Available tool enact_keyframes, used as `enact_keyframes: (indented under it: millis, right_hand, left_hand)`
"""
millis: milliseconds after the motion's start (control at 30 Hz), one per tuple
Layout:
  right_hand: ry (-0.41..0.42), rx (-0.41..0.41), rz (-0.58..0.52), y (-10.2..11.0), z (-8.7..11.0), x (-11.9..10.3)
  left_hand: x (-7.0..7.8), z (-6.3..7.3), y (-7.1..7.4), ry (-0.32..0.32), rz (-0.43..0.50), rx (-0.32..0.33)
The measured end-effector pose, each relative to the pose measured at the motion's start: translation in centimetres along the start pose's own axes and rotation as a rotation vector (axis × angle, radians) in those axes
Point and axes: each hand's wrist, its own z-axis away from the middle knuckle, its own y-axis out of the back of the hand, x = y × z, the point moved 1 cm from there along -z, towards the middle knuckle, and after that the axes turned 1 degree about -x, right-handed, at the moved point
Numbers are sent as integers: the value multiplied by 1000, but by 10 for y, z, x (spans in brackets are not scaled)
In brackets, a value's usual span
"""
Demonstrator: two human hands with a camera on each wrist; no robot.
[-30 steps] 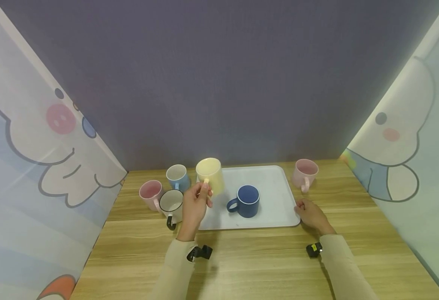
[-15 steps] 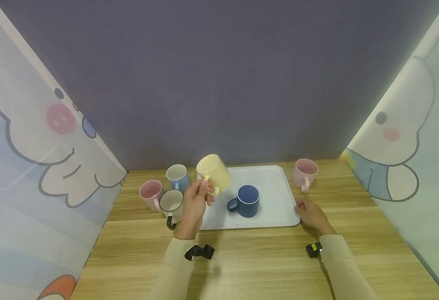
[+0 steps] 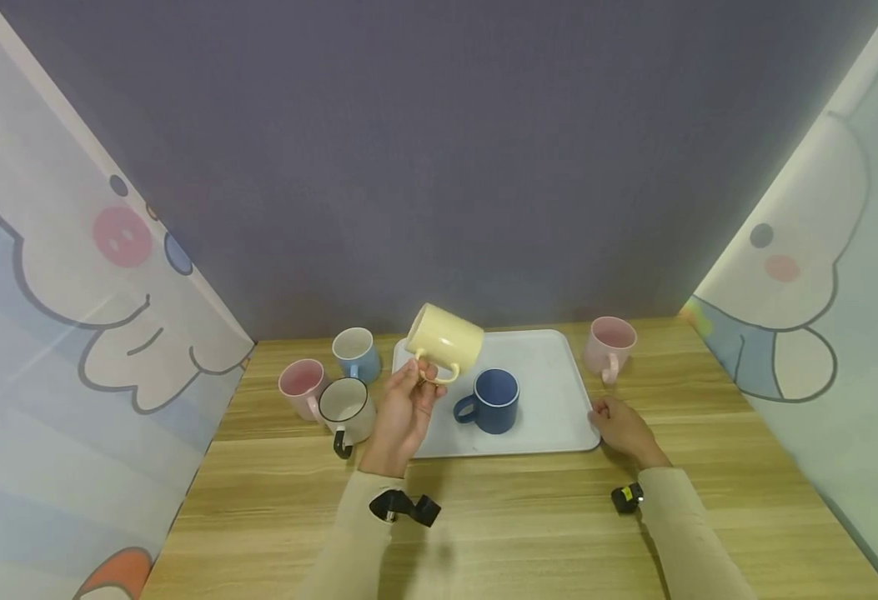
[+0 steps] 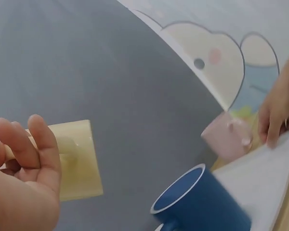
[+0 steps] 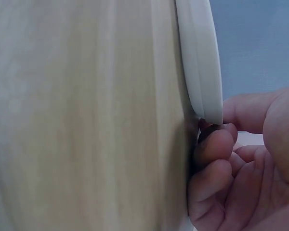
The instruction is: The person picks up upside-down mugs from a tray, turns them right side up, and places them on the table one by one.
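Holding a yellow mug [image 3: 449, 335] by its handle, the left hand [image 3: 399, 421] appears below the centre of the frame in the head view, thumb and fingers pinched together on the handle. The mug is tilted onto its side in the air over the upper left part of a white tray [image 3: 551, 387], mouth toward the left of the frame, base toward the right. The right hand [image 3: 624, 429], at lower right, pinches the tray's right edge near its lower corner. On the tray, right of centre, a navy mug [image 3: 499, 410] stands upright, handle toward the left. Left of the tray, on the wood-grained worktop [image 3: 514, 517], three upright mugs stand close together: a pink mug [image 3: 302, 382], a light-blue mug [image 3: 364, 364] and a dark-rimmed white mug [image 3: 354, 423], its black handle toward the bottom of the frame. A second pink mug [image 3: 599, 360] stands upright beside the tray's upper right corner.
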Motion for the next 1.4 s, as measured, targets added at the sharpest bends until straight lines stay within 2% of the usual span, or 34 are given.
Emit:
enact_keyframes:
  millis: [167, 333, 533, 767, 900, 1033, 1100, 1267, 1400]
  right_hand:
    - [-1, 5, 5, 0, 0, 1]
    - [-3, 8, 7, 0, 0, 0]
    - [-3, 11, 4, 0, 0, 0]
    - [-37, 17, -14, -2, -2, 3]
    - [-56, 67, -83, -3, -2, -2]
    - [-29, 131, -213, -2, 0, -26]
    - [-4, 105, -325, -1, 1, -46]
    - [85, -113, -690, -5, 7, -98]
    - [183, -289, -998, -13, 14, -131]
  left_hand:
    - [-3, 1, -2, 27, 180, -63]
    - [-6, 4, -3, 39, 315, -193]
    - [-11, 5, -5, 29, 384, -302]
    - [-17, 5, -7, 29, 434, -341]
    - [-20, 5, -8, 34, 451, -363]
    - [-24, 5, -9, 36, 454, -376]
    - [-26, 5, -10, 37, 465, -378]
    - [-30, 5, -13, 51, 490, -383]
    - [-32, 5, -17, 63, 484, -381]
